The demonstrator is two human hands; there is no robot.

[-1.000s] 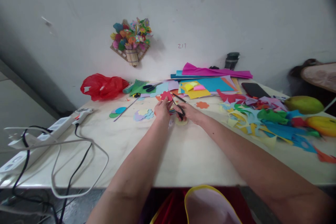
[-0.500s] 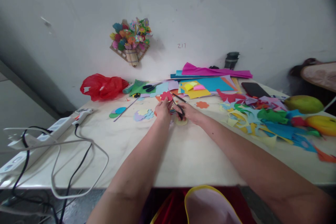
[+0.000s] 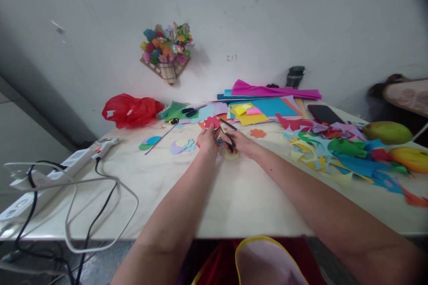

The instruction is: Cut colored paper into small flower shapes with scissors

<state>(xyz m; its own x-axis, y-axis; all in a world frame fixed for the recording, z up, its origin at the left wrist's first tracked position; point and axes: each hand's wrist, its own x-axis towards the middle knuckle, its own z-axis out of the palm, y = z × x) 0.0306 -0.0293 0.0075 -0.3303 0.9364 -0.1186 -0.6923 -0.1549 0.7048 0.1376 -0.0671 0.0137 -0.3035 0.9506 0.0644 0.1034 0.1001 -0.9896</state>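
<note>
In the head view, my left hand (image 3: 207,137) pinches a red paper flower (image 3: 211,122) with a scalloped edge. My right hand (image 3: 240,143) is closed around the handles of black scissors (image 3: 229,141), whose blades point up and left beside the flower. A pale yellow paper piece (image 3: 231,155) lies under my right hand. To the right rests an orange paper flower (image 3: 257,133). Left of my left hand are overlapping pastel paper flowers (image 3: 183,145). Whether the blades touch the red paper is too small to tell.
Paper scraps (image 3: 334,151) spread across the right, near a phone (image 3: 324,114) and a yellow-green mango (image 3: 387,132). Coloured sheets (image 3: 274,107) lie behind my hands. A red plastic bag (image 3: 132,110) and second scissors (image 3: 190,111) sit back left. A power strip (image 3: 72,162) with cables lines the left.
</note>
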